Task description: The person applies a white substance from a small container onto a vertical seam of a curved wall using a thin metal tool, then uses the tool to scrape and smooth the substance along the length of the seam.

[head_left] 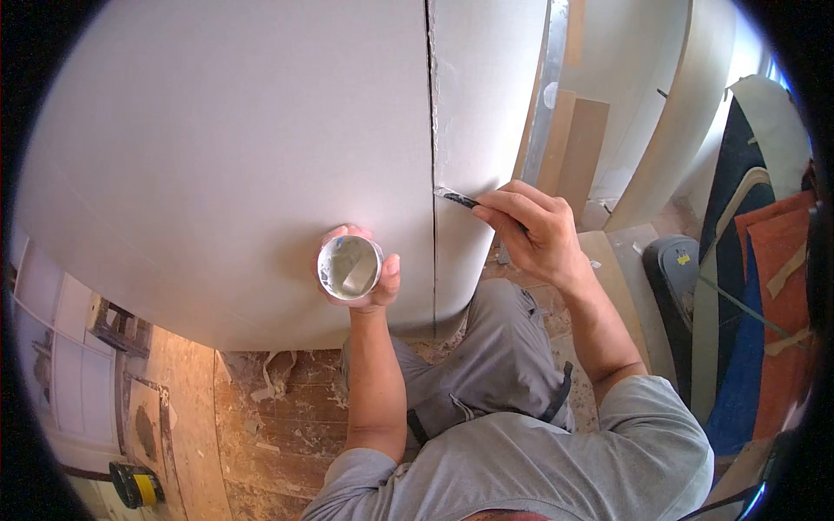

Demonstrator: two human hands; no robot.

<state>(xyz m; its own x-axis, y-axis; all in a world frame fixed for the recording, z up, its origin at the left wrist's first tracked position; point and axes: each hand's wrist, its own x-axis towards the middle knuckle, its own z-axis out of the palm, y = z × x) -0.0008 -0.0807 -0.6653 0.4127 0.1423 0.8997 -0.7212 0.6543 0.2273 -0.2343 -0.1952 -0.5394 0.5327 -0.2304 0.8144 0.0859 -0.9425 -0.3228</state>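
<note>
My left hand (pixel 388 280) is wrapped around a small round tub (pixel 325 271) whose open top faces me. Pale grey-white paste (pixel 349 267) coats its inside, with a lighter flat lump in the middle. Between thumb and fingers, my right hand (pixel 536 226) pinches a slim dark-handled tool (pixel 459 199) with a pale, smeared tip. That tip meets a dark vertical seam (pixel 433 252) in a large white curved panel (pixel 261 174). Above the tip, rough whitish material lines the seam's right edge. The tub is left of the seam, close in front of the panel.
Boards (pixel 584 148) lean beyond the panel's right edge. Farther right stand a black rounded case (pixel 669 269) and orange fabric (pixel 782 252). Scraps litter the worn wooden floor (pixel 278 434). A black tub with a yellow label (pixel 135 484) sits at lower left.
</note>
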